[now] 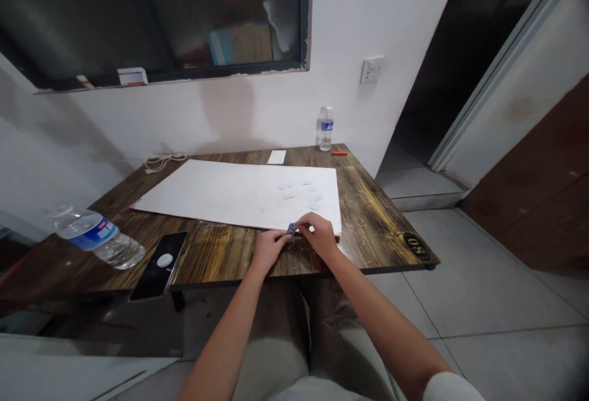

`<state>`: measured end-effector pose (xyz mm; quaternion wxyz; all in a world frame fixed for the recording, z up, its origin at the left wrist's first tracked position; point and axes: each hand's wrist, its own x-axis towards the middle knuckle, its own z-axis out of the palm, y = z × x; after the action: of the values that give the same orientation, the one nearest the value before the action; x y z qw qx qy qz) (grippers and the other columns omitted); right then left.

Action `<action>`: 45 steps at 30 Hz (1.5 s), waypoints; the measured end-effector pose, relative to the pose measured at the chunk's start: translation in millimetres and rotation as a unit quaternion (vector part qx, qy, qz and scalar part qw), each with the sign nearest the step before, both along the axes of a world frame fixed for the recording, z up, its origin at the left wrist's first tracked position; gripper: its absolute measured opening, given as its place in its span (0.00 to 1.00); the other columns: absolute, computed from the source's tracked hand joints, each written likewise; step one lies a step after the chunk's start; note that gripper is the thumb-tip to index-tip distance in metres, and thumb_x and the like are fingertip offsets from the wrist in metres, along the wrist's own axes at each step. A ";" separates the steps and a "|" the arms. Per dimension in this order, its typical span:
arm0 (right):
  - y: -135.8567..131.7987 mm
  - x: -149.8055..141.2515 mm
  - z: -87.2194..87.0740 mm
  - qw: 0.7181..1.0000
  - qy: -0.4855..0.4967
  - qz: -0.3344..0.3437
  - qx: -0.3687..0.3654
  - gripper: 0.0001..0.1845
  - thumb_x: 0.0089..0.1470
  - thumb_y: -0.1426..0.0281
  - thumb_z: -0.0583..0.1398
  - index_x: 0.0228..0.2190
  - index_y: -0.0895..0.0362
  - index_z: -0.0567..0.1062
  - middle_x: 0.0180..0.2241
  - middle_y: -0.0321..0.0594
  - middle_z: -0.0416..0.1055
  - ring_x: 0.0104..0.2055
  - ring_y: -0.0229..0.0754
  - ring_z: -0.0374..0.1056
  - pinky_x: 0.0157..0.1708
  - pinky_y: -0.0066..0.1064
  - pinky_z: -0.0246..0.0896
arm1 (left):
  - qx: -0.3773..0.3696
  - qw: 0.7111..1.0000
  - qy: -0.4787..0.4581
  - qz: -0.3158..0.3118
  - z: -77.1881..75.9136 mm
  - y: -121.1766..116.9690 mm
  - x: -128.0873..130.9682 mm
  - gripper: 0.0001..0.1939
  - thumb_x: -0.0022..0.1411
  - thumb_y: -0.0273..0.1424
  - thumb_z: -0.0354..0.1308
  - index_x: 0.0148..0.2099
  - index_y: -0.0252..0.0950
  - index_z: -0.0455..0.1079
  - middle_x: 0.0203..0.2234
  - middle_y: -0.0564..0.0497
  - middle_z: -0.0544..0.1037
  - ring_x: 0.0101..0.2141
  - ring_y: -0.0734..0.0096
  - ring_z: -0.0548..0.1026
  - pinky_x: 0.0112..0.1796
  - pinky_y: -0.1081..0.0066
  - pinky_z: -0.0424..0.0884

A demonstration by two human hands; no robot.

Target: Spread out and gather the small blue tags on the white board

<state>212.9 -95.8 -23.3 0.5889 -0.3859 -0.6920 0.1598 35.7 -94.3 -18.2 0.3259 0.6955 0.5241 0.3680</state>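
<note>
A small blue-grey object (291,229) is pinched between the left grip (272,250) and the right grip (318,235), with the fingers pressed closed on it. Both grips lie just beside the near edge of a white board (239,195) on the wooden worktop (386,235).

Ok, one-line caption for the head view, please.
The left hand and right hand hold a small blue object at the edge of a white board on a wooden table.

Left of the fingers (307,222): smartphone (159,266) and water bottle on its side (99,238). Beyond the fingers: upright water bottle (326,129), red pen (339,153).
</note>
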 end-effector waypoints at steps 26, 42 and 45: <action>2.6 -0.4 -8.2 0.994 0.032 0.041 -0.095 0.08 0.54 0.64 0.61 0.34 0.55 0.76 0.30 0.38 0.76 0.31 0.40 0.71 0.32 0.31 0.69 | 0.008 0.998 -0.054 -0.024 2.6 -4.1 2.3 0.12 0.57 0.37 0.58 0.36 0.37 0.79 0.31 0.48 0.82 0.34 0.62 0.77 0.38 0.68 0.69; -1.0 0.6 -2.1 0.991 0.023 0.063 -0.113 0.12 0.54 0.60 0.63 0.35 0.55 0.79 0.31 0.41 0.78 0.32 0.42 0.73 0.33 0.33 0.71 | -0.050 0.984 -0.166 -0.035 1.5 -3.5 1.4 0.16 0.53 0.43 0.63 0.35 0.35 0.77 0.27 0.48 0.80 0.29 0.66 0.75 0.33 0.70 0.70; 4.1 11.5 1.4 0.995 -0.023 -0.045 -0.084 0.13 0.58 0.62 0.59 0.39 0.56 0.79 0.39 0.45 0.78 0.42 0.46 0.73 0.44 0.40 0.69 | -0.056 0.980 -0.189 -0.011 -1.2 -2.2 1.9 0.16 0.52 0.43 0.64 0.35 0.34 0.76 0.25 0.49 0.79 0.25 0.69 0.73 0.30 0.72 0.68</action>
<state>224.4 -91.7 -21.9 0.5448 -0.4681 -0.6717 0.1813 37.6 -96.4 -19.5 0.4612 0.5998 0.4653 0.4593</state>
